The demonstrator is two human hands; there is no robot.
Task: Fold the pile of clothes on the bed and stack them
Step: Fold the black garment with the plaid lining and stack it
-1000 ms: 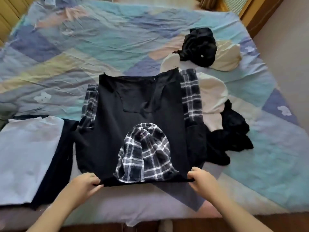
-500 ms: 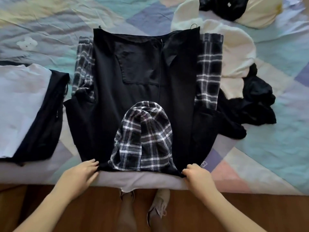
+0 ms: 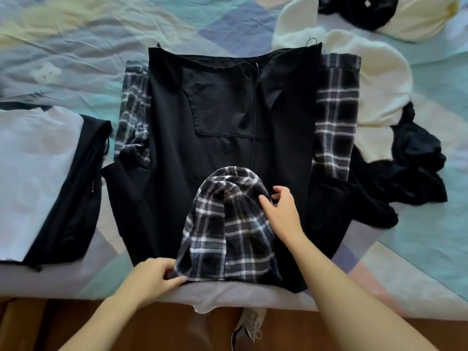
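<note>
A black zip hoodie with plaid sleeves lies flat on the bed, back hem toward the far side. Its plaid hood is laid over the body near the bed's front edge. My left hand pinches the hoodie's near edge at the hood's lower left corner. My right hand rests with fingers spread on the hood's right side. To the left sits a folded stack, a pale lilac garment over a black one. Unfolded clothes lie to the right: a cream garment and a crumpled black one.
The patchwork bedspread covers the bed; its front edge runs along the bottom, with wooden floor and my shoes below. More crumpled black cloth and a cream piece lie at the far right corner.
My right hand has left the hoodie's near right corner and moved up onto the hood's right side. My left hand has shifted right along the near edge to the hood's corner. The view has tilted down.
</note>
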